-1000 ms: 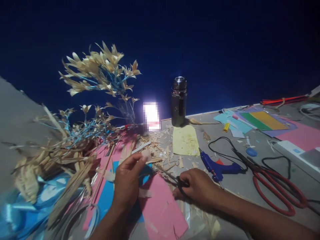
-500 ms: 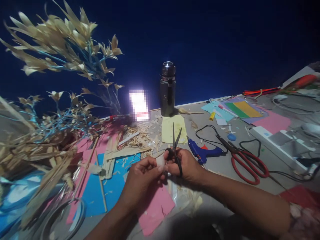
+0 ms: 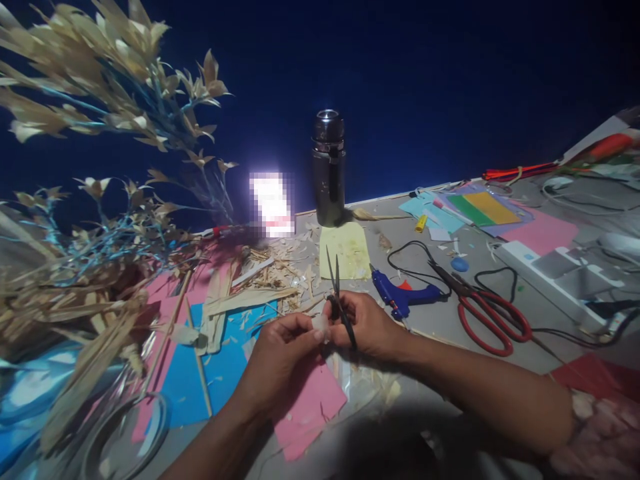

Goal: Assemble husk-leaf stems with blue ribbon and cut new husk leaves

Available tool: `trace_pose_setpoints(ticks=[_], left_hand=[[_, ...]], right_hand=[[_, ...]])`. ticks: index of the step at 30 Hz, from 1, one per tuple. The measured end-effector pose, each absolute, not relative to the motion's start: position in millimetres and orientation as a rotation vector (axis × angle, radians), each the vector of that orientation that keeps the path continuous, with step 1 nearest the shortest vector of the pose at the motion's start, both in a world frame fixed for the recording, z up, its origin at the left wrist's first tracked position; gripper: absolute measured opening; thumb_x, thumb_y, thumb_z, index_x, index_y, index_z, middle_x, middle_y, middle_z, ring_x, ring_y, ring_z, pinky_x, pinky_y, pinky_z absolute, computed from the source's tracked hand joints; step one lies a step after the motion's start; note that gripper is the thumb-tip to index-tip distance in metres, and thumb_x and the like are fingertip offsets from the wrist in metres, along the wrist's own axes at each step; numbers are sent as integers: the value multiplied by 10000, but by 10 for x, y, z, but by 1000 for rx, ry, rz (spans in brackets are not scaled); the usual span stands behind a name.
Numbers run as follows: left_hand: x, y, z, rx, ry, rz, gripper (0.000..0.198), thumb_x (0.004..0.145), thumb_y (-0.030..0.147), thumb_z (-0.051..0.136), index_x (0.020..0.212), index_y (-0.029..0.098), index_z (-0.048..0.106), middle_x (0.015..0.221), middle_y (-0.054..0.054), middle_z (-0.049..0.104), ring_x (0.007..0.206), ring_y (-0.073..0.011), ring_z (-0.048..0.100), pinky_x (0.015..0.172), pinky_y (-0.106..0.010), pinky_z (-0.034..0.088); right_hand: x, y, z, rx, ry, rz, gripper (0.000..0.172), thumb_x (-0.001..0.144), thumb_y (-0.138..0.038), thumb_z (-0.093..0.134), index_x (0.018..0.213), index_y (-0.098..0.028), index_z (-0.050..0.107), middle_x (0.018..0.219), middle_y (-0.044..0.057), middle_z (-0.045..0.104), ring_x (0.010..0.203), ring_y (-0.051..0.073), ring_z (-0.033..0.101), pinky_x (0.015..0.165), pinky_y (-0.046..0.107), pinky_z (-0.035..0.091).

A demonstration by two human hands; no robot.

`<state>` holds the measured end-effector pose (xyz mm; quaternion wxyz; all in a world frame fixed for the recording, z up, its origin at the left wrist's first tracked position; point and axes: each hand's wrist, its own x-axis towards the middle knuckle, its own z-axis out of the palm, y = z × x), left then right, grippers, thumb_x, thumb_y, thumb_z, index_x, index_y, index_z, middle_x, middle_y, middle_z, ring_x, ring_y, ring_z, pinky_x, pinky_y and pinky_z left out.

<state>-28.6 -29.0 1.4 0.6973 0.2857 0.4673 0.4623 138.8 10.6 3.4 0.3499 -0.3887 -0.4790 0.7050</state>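
Between the fingertips of my left hand point(image 3: 283, 353) is a small whitish, translucent piece point(image 3: 321, 324), too small to name surely. My right hand point(image 3: 367, 325) holds black-handled scissors point(image 3: 336, 280), their blades pointing up and away, slightly apart. The right fingertips meet the white piece too, beside the left ones. Below the hands lies a pink sheet point(image 3: 310, 413) with a clear plastic bag point(image 3: 357, 387) and scraps next to it. A blue glue gun point(image 3: 405, 297) rests just right of my right hand. The inner fingers of both hands are partly hidden.
Red-handled scissors point(image 3: 493, 320) and a white power strip point(image 3: 555, 283) lie to the right. A dark flask point(image 3: 329, 177) stands behind a yellow sheet point(image 3: 345, 250). On the left are dried husks point(image 3: 100, 360), a blue sheet point(image 3: 235, 360), a tape roll point(image 3: 130, 433) and a husk-flower arrangement point(image 3: 150, 93).
The scissor blades have come closer together and tilted left. Both hands stay together around the white piece, which has turned slightly. The whole view has shifted a little.
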Motion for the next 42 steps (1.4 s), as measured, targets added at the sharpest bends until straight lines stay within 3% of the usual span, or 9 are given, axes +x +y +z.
trace_pose_setpoints(ticks=[11, 17, 24, 29, 31, 36, 42], left_hand=[[-249, -325, -37, 860, 1231, 1025, 286, 702, 367, 848, 644, 154, 667, 629, -15, 627, 605, -129, 530, 602, -258, 392], [-200, -341, 168, 902, 1247, 1048, 312, 619, 386, 884, 600, 170, 659, 594, -18, 612, 589, -149, 523, 594, -272, 410], [-547, -209, 364, 1051, 1354, 818, 255, 634, 380, 858, 601, 167, 723, 601, -60, 680, 571, -181, 582, 574, -276, 418], [-646, -174, 344, 1272, 1590, 913, 199, 711, 378, 799, 812, 207, 781, 716, -67, 754, 683, -231, 673, 623, -284, 469], [-526, -221, 286, 1223, 1515, 948, 186, 751, 387, 763, 761, 205, 728, 687, -54, 733, 623, -208, 643, 582, -276, 452], [-210, -301, 179, 1102, 1443, 1003, 198, 677, 324, 783, 635, 181, 653, 588, -14, 622, 558, -157, 531, 554, -263, 396], [-256, -267, 218, 1085, 1435, 1003, 200, 650, 315, 767, 566, 181, 646, 555, -16, 592, 545, -144, 481, 545, -268, 358]], right_hand=[[1359, 64, 2, -1146, -1496, 1648, 204, 612, -182, 689, 788, -179, 586, 640, -71, 535, 564, 89, 421, 508, 209, 297], [1388, 101, 10, -1318, -1768, 1276, 158, 633, -144, 678, 749, -191, 583, 679, -44, 575, 623, 116, 468, 565, 232, 325], [1426, 202, 55, -1074, -1122, 1844, 230, 615, -208, 746, 790, -183, 599, 599, -69, 552, 469, 86, 457, 446, 204, 344], [1402, 213, 3, -1067, -1015, 1858, 322, 557, -249, 859, 758, -164, 623, 559, -65, 561, 453, 76, 451, 429, 191, 335], [1378, 179, -24, -1055, -985, 1860, 349, 546, -249, 879, 775, -165, 629, 570, -67, 564, 469, 79, 461, 442, 190, 341], [1339, 91, -49, -1011, -919, 1849, 372, 538, -229, 899, 784, -161, 628, 648, -51, 601, 562, 91, 512, 542, 205, 400], [1390, 139, -19, -1019, -1004, 1841, 339, 605, -245, 856, 858, -171, 643, 659, -61, 594, 537, 88, 488, 523, 215, 365]])
